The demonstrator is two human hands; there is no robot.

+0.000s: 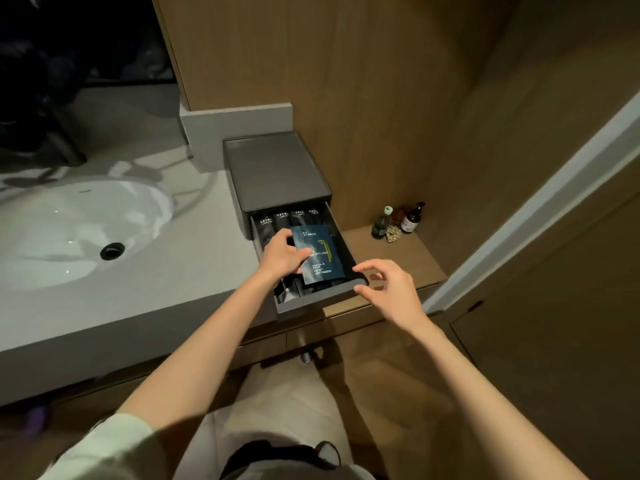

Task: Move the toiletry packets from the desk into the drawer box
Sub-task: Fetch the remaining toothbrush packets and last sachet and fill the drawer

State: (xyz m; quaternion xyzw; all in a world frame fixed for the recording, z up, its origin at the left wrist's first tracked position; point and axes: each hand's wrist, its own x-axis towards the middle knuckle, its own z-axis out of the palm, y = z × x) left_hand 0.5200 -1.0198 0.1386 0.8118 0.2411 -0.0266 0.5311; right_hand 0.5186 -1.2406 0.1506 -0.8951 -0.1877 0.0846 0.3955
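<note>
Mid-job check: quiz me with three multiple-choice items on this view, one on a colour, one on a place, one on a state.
1. The box is: A white; B dark grey; C red.
2. The blue packet is: A on top of the box; B on the floor; C over the drawer, in the left hand.
3. The drawer is: A pulled open; B shut; C taken out of the box.

Answers:
1 B: its top and walls show dark grey.
2 C: the left hand holds it above the drawer's inside.
3 A: it juts forward from the box, and dark packets show inside it.
</note>
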